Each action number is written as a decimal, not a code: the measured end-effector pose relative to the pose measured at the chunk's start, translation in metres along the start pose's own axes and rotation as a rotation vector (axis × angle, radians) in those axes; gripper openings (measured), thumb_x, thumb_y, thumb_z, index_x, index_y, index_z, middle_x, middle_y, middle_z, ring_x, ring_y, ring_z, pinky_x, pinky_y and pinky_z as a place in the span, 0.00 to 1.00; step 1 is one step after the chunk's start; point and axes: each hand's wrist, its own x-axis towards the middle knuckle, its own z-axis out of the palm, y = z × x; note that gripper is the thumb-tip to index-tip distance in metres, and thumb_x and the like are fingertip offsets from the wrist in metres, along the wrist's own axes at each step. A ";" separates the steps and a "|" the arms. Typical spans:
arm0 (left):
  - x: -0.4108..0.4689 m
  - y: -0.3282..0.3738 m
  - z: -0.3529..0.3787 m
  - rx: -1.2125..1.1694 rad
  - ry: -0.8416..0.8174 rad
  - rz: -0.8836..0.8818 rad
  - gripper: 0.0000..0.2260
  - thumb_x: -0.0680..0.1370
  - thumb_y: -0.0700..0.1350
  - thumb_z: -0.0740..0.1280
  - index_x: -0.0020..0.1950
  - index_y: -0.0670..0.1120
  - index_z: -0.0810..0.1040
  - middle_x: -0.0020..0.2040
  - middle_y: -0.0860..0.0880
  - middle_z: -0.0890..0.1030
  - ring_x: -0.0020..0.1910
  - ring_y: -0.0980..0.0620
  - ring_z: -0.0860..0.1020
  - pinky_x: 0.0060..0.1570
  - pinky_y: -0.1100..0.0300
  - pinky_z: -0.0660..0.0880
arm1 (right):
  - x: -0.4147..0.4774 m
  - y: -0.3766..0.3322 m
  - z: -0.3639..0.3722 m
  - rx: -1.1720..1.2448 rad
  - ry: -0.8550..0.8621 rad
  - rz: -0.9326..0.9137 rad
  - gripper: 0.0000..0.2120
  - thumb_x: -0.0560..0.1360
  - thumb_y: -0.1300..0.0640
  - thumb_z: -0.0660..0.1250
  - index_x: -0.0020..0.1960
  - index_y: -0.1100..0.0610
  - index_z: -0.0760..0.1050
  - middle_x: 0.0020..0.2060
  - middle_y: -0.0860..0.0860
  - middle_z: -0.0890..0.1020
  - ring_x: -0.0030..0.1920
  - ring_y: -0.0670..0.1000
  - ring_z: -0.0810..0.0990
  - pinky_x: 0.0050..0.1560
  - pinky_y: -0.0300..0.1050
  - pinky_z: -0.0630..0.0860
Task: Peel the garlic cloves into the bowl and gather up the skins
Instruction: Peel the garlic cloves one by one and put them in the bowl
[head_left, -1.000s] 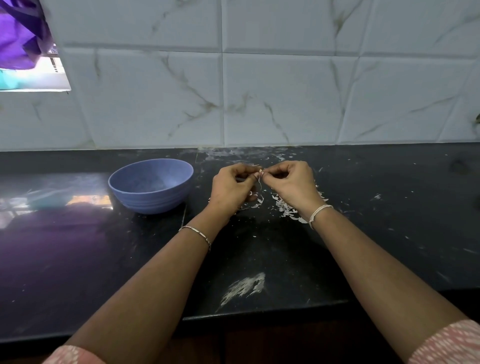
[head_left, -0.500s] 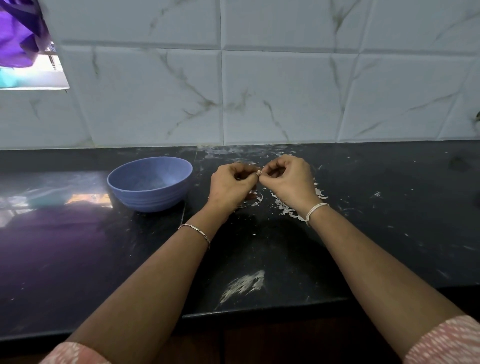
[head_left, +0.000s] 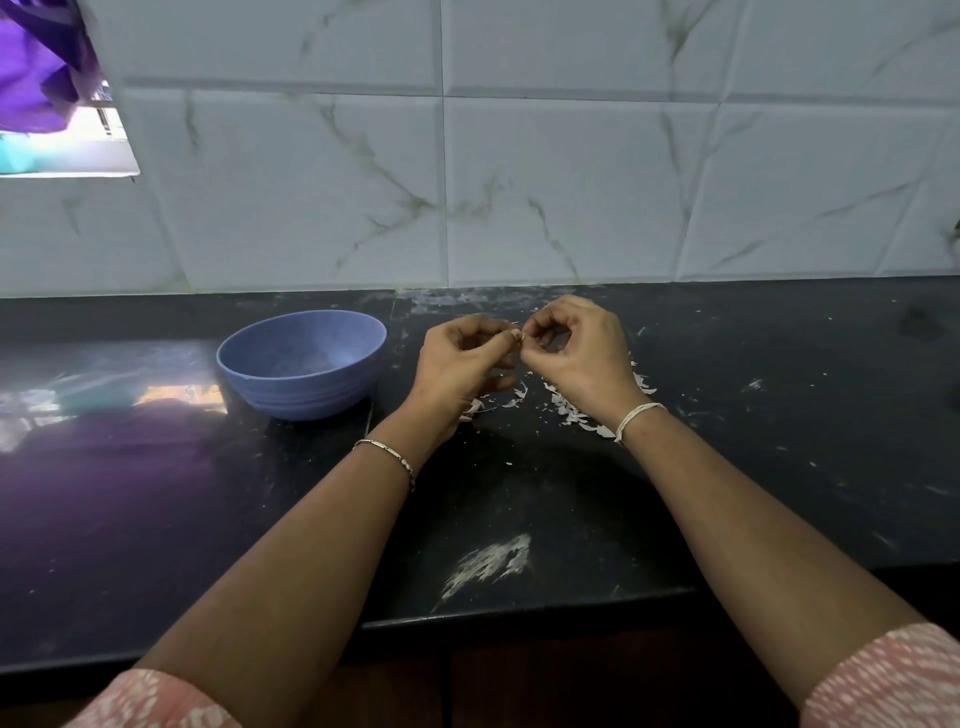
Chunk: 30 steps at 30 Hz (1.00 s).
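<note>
While both hands hung just above the black countertop, the left hand and right hand met at their fingertips, each pinching a small pale garlic clove between curled fingers and thumb. The clove was nearly hidden by the fingers, so how much skin remained on it could not be told. The blue bowl stood just to the left of the left hand, and whether it held any cloves could not be made out. Loose skins lay scattered on the counter under and to the right of the hands.

The likeliest slip seemed to be the clove popping out of so fine a pinch, since only fingertips held it; it could bounce among the skins or roll toward the tiled wall. The papery skins looked light enough to drift with a quick sweep of a wrist, which would spread them and make gathering harder. A careless elbow might also nudge the bowl.

Room looked generous: bare counter stretched well to the right and toward the front edge, broken only by a white smear. The wall closed off the back, near the hands.
</note>
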 end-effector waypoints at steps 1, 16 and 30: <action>0.000 0.000 0.000 0.004 0.001 0.004 0.02 0.77 0.37 0.70 0.45 0.42 0.82 0.43 0.39 0.82 0.42 0.45 0.80 0.34 0.59 0.80 | 0.000 0.000 0.000 0.001 0.000 -0.004 0.01 0.66 0.60 0.72 0.37 0.56 0.80 0.35 0.45 0.80 0.36 0.44 0.78 0.39 0.40 0.78; 0.005 -0.004 0.001 0.067 0.088 0.070 0.02 0.75 0.37 0.71 0.43 0.43 0.82 0.38 0.44 0.82 0.36 0.50 0.81 0.40 0.52 0.82 | 0.000 -0.010 0.008 0.254 -0.002 0.286 0.10 0.69 0.62 0.73 0.34 0.50 0.78 0.32 0.46 0.81 0.32 0.44 0.79 0.39 0.41 0.79; 0.004 -0.004 0.001 -0.004 0.006 0.041 0.06 0.78 0.43 0.70 0.48 0.40 0.81 0.37 0.44 0.79 0.35 0.55 0.79 0.34 0.59 0.80 | 0.001 -0.008 0.007 0.211 0.029 0.185 0.07 0.69 0.60 0.75 0.35 0.52 0.79 0.36 0.45 0.81 0.34 0.43 0.79 0.39 0.41 0.79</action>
